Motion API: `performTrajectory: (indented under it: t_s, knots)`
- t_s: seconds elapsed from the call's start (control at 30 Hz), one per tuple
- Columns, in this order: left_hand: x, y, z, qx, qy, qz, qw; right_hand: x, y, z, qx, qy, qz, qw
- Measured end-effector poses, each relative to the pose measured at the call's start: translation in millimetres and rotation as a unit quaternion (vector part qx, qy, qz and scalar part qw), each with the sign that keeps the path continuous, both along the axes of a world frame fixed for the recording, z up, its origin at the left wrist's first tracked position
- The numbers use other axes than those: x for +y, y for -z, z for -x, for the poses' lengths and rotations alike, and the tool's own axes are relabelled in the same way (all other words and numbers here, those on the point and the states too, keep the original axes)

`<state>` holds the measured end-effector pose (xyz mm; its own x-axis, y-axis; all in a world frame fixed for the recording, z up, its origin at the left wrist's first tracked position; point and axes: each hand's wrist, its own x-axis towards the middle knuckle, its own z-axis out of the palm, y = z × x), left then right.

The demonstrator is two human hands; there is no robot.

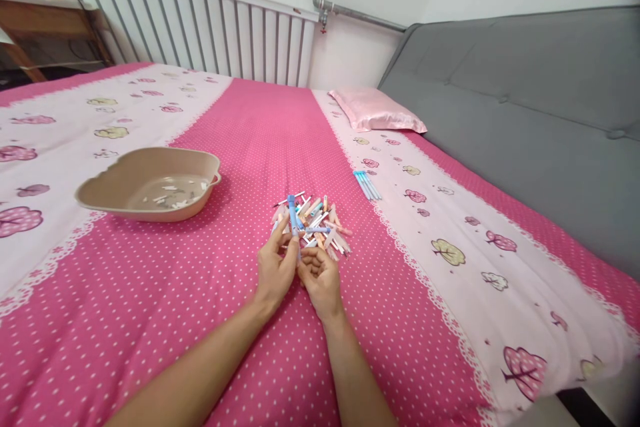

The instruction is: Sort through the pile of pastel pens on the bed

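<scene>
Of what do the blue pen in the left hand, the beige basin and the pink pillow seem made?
Blue pen: probably plastic, by its even colour; too small to judge the gloss.
Beige basin: likely moulded plastic, faintly glossy; wall and rim look like one piece.
Pink pillow: satin-like fabric, shiny, with pale highlights on its surface; fibre unclear.

The person's bare left forearm (200,360) slants up and rightward from the bottom left of the frame, while the right forearm (357,367) rises, leaning leftward, from right of the bottom centre. Just below the middle of the frame, the left hand (275,265) points upward, thumb and fingers closed in a pinching grip. Close beside it, slightly lower, the right hand (321,282) curls its fingers inward.
</scene>
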<state>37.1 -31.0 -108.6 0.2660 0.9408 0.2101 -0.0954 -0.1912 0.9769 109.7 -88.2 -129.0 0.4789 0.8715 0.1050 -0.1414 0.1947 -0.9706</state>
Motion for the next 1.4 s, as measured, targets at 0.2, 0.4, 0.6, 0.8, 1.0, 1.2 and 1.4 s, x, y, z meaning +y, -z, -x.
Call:
performTrajectory:
  t_s: [0.2, 0.4, 0.6, 0.8, 1.0, 1.2, 1.4]
  knots:
    - [0.7, -1.6, 0.2, -0.032, -0.014, 0.018, 0.999, 0.0, 3.2, -1.0, -0.010, -0.004, 0.003, 1.000]
    - [-0.1, -7.2, -0.3, -0.051, -0.016, 0.026, 0.998, 0.4, 4.2, -1.0, -0.015, -0.003, 0.008, 1.000]
    - [0.0, -9.0, -0.3, -0.049, -0.022, 0.023, 0.998, 0.7, 3.7, -1.1, -0.021, -0.001, 0.007, 1.000]
    - [0.5, -8.4, 0.1, -0.046, -0.024, 0.022, 0.998, 1.2, 2.7, -0.4, -0.023, -0.002, 0.007, 1.000]
    - [1.5, -6.7, 0.3, -0.046, -0.023, 0.018, 0.999, 1.5, 3.2, -0.2, -0.024, 0.002, 0.011, 1.000]
    - [2.1, -5.8, -0.2, -0.054, -0.016, 0.025, 0.998, 1.6, 4.6, -0.4, -0.024, 0.000, 0.010, 1.000]
    - [2.0, -5.0, 0.0, -0.048, -0.019, 0.029, 0.998, 0.9, 3.2, -0.2, -0.021, -0.002, 0.014, 1.000]
